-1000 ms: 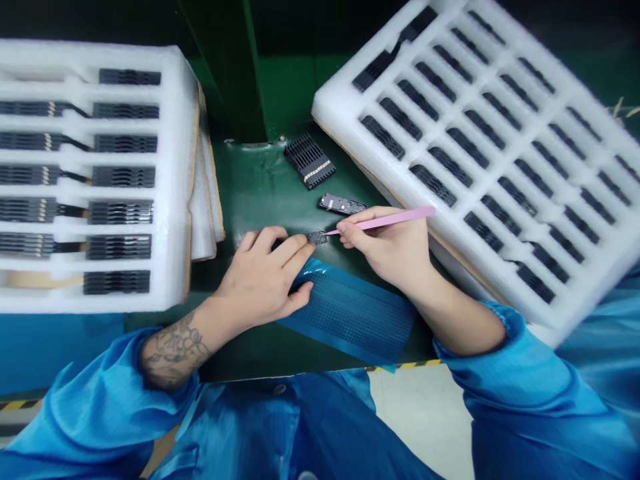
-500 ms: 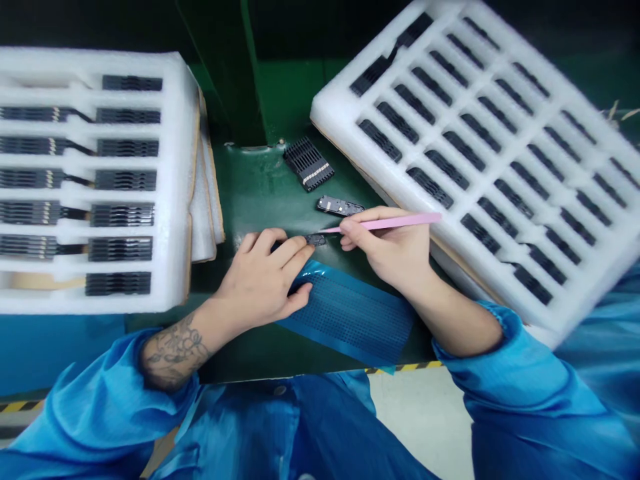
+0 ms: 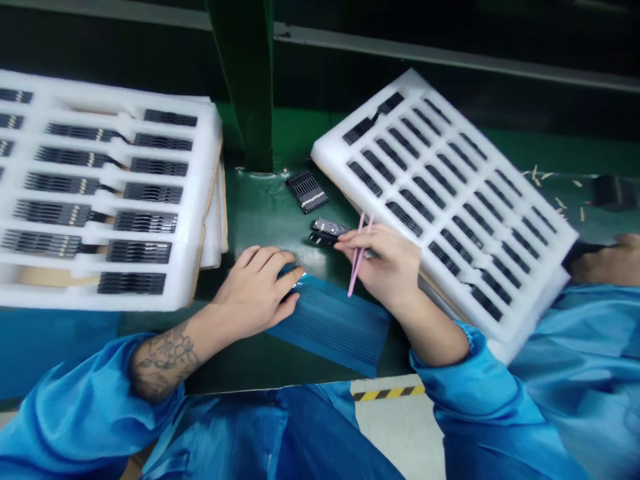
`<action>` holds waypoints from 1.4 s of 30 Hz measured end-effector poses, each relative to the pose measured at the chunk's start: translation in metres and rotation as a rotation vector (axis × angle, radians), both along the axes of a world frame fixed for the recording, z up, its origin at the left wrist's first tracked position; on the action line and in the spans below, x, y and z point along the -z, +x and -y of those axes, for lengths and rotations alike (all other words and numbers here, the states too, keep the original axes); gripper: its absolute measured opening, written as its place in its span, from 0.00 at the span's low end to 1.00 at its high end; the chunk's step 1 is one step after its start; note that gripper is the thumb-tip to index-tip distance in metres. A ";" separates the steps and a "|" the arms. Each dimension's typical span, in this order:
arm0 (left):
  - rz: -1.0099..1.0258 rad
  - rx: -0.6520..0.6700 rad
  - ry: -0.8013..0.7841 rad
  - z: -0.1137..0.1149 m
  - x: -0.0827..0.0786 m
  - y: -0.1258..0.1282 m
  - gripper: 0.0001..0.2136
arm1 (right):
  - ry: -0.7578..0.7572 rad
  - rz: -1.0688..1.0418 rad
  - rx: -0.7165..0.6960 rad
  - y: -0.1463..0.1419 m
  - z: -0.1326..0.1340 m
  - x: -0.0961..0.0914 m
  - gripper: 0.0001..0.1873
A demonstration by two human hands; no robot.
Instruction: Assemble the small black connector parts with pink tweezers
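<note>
My left hand [image 3: 257, 287] lies flat on the near end of a blue perforated sheet [image 3: 333, 327] on the green bench, fingers spread. My right hand [image 3: 387, 263] holds pink tweezers [image 3: 357, 257] tucked against the palm, tips pointing away from the sheet. Its fingertips pinch a small black part [image 3: 320, 238] lying beside another small black part [image 3: 333, 228]. A ribbed black connector block [image 3: 307, 190] sits just behind them.
A white foam tray [image 3: 200, 220] with black parts in slots lies at the left, stacked on others. A second slotted foam tray [image 3: 505, 280] rests tilted at the right. A green post [image 3: 245, 80] rises behind. Another person's hand [image 3: 607, 263] shows at the far right.
The view tilted up. My right hand swung the tweezers from pointing at the small part to upright in the palm and took that part with its fingertips. My left hand let go of it.
</note>
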State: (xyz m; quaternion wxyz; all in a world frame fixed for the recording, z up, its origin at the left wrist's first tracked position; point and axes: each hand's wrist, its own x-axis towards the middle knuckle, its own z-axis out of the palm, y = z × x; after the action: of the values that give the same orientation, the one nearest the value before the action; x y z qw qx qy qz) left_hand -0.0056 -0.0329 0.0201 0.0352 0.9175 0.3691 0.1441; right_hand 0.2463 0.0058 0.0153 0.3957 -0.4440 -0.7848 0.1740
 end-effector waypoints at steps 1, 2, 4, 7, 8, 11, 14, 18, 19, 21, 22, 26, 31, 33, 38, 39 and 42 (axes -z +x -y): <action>-0.002 -0.001 -0.004 0.000 0.001 0.000 0.16 | 0.026 -0.005 0.067 0.002 -0.003 0.000 0.06; -0.003 0.000 -0.010 0.000 0.001 0.000 0.16 | 0.050 0.015 0.109 0.003 -0.006 0.000 0.06; -0.005 0.001 -0.027 -0.001 0.002 0.000 0.16 | 0.102 0.113 0.119 0.003 -0.012 0.002 0.08; -0.002 -0.005 -0.051 -0.001 0.003 0.001 0.16 | 0.193 0.234 0.085 0.001 -0.017 0.006 0.10; -0.002 -0.008 -0.055 0.000 0.004 0.001 0.16 | 0.208 0.236 0.069 0.000 -0.018 0.007 0.09; 0.003 -0.012 -0.057 0.000 0.004 0.001 0.16 | 0.170 0.225 -0.010 -0.001 -0.018 0.009 0.05; 0.024 -0.014 -0.040 0.000 0.004 0.001 0.16 | 0.104 0.231 -0.087 -0.002 -0.016 0.012 0.04; 0.156 -0.137 -0.076 -0.004 0.003 0.002 0.21 | 0.137 0.210 -0.230 -0.006 -0.011 0.012 0.07; 0.205 -0.181 -0.106 -0.006 0.003 0.003 0.23 | 0.177 0.225 -0.274 -0.008 -0.009 0.010 0.06; 0.291 -0.237 -0.186 -0.009 0.003 0.005 0.23 | 0.276 0.256 -0.345 -0.011 -0.005 0.006 0.05; 0.328 -0.244 -0.230 -0.010 0.004 0.006 0.21 | 0.322 0.265 -0.367 -0.012 -0.002 0.005 0.05; 0.465 -0.197 -0.330 -0.015 0.007 0.007 0.10 | 0.353 0.197 -0.397 -0.015 0.005 0.003 0.04; 0.376 -0.191 -0.164 -0.018 0.011 0.001 0.10 | 0.197 0.048 -0.287 -0.017 -0.001 0.013 0.06; 0.316 -0.203 -0.153 -0.021 0.013 -0.001 0.10 | 0.149 0.064 -0.260 -0.016 -0.004 0.016 0.04; 0.307 -0.165 -0.075 -0.024 0.016 0.000 0.08 | 0.053 0.028 -0.290 -0.011 -0.007 0.016 0.07; 0.294 -0.143 -0.018 -0.020 0.013 0.000 0.08 | 0.031 0.003 -0.295 -0.010 -0.006 0.015 0.09; 0.242 -0.084 0.141 0.008 -0.010 -0.004 0.08 | -0.050 -0.096 -0.278 -0.005 -0.003 0.010 0.14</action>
State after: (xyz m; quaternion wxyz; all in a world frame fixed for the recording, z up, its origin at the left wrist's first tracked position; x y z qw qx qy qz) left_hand -0.0094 -0.0410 0.0303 0.0091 0.8774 0.3891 0.2806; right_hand 0.2410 0.0085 0.0057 0.3938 -0.3318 -0.8143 0.2679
